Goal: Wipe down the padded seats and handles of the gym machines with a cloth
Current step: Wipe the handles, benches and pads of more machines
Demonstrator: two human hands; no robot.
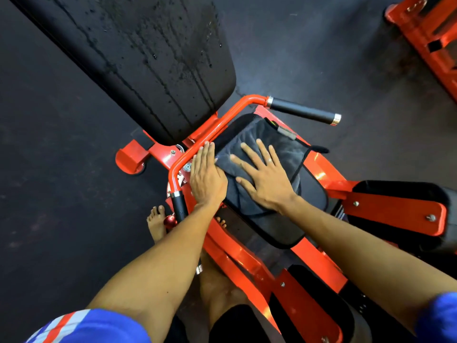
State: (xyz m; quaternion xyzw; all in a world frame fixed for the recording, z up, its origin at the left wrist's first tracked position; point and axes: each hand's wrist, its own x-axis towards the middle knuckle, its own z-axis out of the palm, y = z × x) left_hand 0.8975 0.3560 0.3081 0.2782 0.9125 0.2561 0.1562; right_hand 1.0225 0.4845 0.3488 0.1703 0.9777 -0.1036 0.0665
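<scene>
A dark grey cloth (284,147) lies spread over the black padded seat (314,196) of an orange gym machine. My right hand (265,177) presses flat on the cloth with fingers spread. My left hand (206,174) lies flat with straight fingers at the seat's left edge, touching the cloth's edge beside the orange handlebar (210,134). Behind the seat, the long black back pad (148,58) looks wet with streaks and droplets. Black grips sit at the bar's far end (303,111) and near end (179,205).
Black leg pads on orange brackets stand at the right (400,194) and lower right (311,305). My bare feet (156,224) stand on the dark rubber floor (61,169) left of the frame. Another orange machine (430,33) occupies the top right corner.
</scene>
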